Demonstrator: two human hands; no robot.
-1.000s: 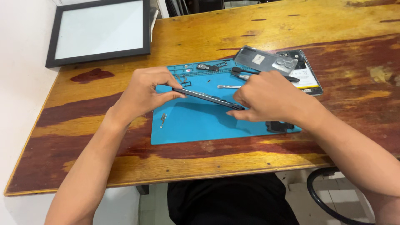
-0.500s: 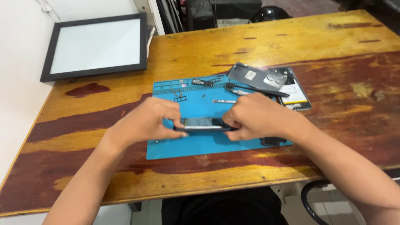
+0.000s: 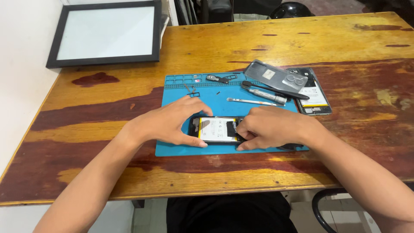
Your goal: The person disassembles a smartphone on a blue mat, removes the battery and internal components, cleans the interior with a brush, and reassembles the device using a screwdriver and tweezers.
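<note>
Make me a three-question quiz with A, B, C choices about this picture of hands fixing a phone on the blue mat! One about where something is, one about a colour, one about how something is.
1. Where does the black-framed white panel lie?
A. on the blue mat
B. at the table's far left corner
C. under the right hand

2. What colour is the rubber work mat?
A. blue
B. red
C. green

3. How is the opened black phone between the hands?
A. standing on its edge
B. lying flat, insides showing
C. lifted in the air

Answers:
1. B, since the panel sits on the wooden table at the far left, off the mat.
2. A, the mat is plainly blue.
3. B, it lies flat on the mat, with the left hand and right hand holding its ends.
</note>
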